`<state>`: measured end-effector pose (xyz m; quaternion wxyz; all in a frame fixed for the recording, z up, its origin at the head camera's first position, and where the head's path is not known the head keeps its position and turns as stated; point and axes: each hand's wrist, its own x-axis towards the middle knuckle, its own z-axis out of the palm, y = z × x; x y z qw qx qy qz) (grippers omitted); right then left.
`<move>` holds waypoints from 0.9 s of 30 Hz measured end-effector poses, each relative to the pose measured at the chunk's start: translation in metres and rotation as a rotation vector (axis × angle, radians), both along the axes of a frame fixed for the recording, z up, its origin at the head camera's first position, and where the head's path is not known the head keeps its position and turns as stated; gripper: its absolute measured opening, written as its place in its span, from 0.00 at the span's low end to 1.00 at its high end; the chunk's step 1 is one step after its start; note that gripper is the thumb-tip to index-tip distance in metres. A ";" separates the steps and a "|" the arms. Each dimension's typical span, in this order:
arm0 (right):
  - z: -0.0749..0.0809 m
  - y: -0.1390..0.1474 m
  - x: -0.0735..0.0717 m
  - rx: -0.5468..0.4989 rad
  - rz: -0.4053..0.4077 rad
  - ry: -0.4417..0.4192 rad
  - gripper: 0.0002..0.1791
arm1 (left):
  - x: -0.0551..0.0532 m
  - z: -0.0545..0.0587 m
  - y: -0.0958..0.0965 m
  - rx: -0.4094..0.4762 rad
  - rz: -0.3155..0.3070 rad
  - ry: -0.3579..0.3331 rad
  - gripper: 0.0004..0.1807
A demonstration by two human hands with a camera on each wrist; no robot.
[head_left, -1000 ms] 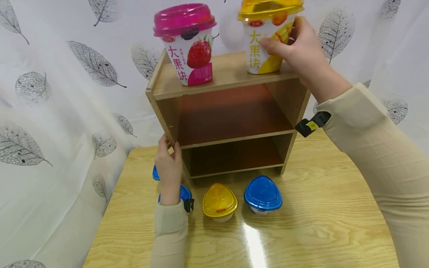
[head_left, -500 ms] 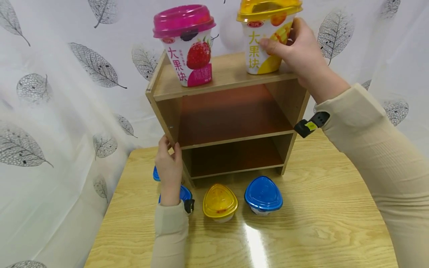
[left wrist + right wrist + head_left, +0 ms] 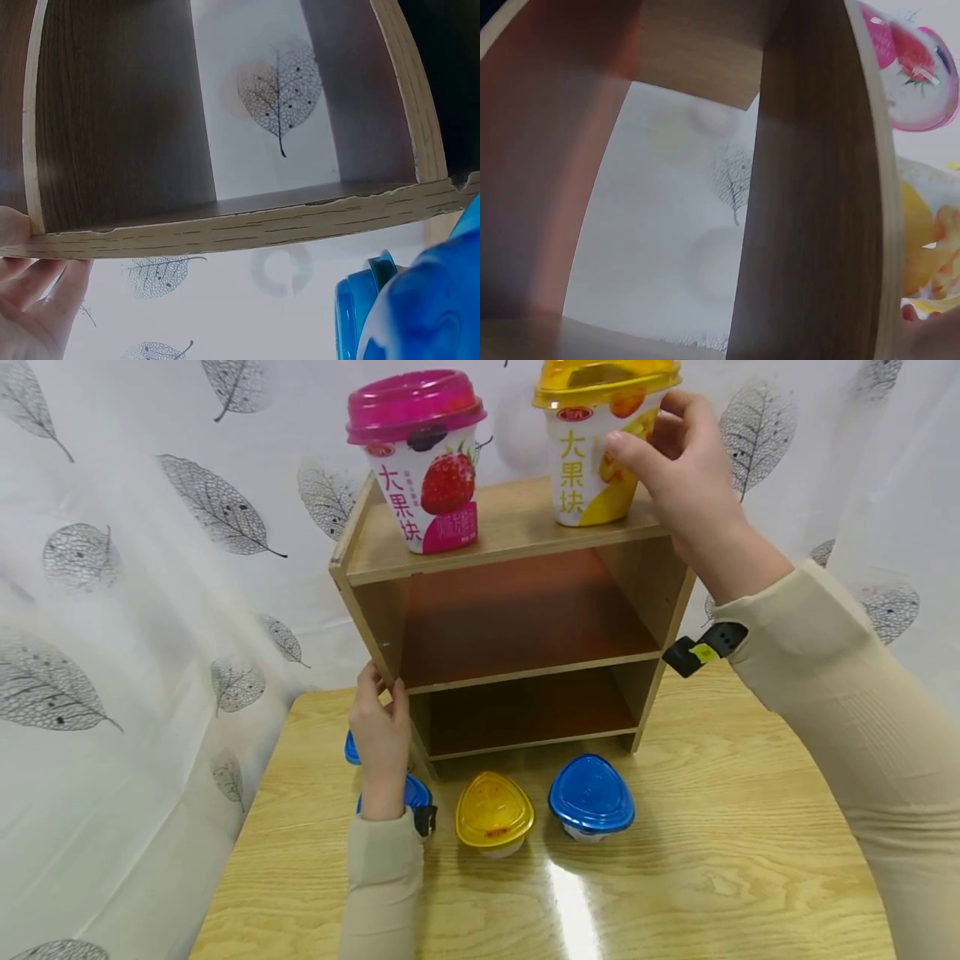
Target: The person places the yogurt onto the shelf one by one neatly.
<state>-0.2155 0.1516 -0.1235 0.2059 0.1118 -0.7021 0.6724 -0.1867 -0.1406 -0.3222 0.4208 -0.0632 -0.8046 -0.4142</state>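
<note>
While the left hand (image 3: 380, 727) pinches the left side of the shelf (image 3: 525, 673) narrowly, with the thumb inside the edge and the fingers outside, the right hand (image 3: 686, 477) curves around the right side of the yellow cup (image 3: 585, 452). Its thumb and fingers are spread about half wide, the thumb over the front; whether they press on the cup cannot be told. That cup stands upright on the top board, close to the front edge and near the right end. The pink cup (image 3: 416, 464) stands near the left end, also by the front edge, with a good gap between the two. Below, two compartments open forward. On the worktop (image 3: 720, 827), a yellow tub (image 3: 495, 810) and a blue tub (image 3: 591, 793) sit apart just before the shelf, and blue lids (image 3: 417, 793) show beside the left wrist. Wood surface extends well out to the right.
</note>
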 end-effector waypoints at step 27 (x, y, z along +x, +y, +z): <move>-0.127 0.021 0.077 -0.187 0.192 0.326 0.20 | -0.002 0.001 0.000 0.009 0.002 0.012 0.13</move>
